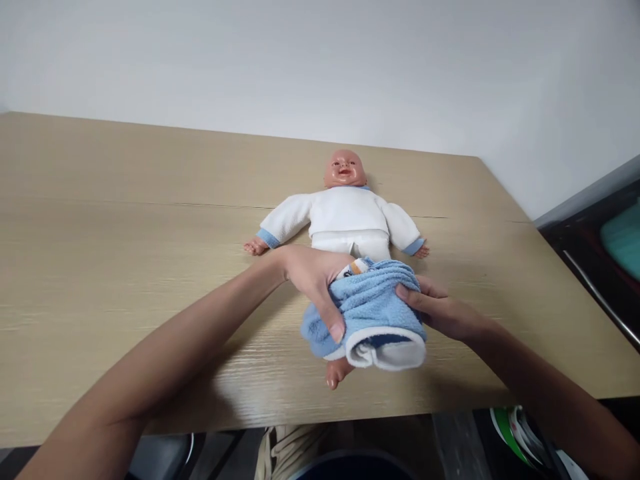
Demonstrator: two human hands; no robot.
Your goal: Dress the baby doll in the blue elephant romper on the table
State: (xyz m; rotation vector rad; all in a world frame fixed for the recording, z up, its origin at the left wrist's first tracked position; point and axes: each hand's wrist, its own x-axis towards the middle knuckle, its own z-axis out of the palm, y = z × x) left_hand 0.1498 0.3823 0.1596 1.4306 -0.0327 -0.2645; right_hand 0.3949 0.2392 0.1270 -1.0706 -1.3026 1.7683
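A baby doll (349, 212) lies on its back on the table, head away from me, in a white top with light blue cuffs. Light blue pants (377, 300) with white leg hems are bunched around its legs. One bare foot (339, 372) sticks out below a hem; the other foot is hidden. My left hand (323, 283) grips the pants on the left, thumb on top of the cloth and fingers out of sight. On the right side, my right hand (435, 303) pinches the same pants between thumb and fingers. A small label shows at the bunched waist.
The wooden table (125, 253) runs back to a pale wall (250, 60). Its front edge lies just beyond the doll's foot. At the right stands a dark object with a teal part (623, 237). A chair (163, 457) shows below the table at left.
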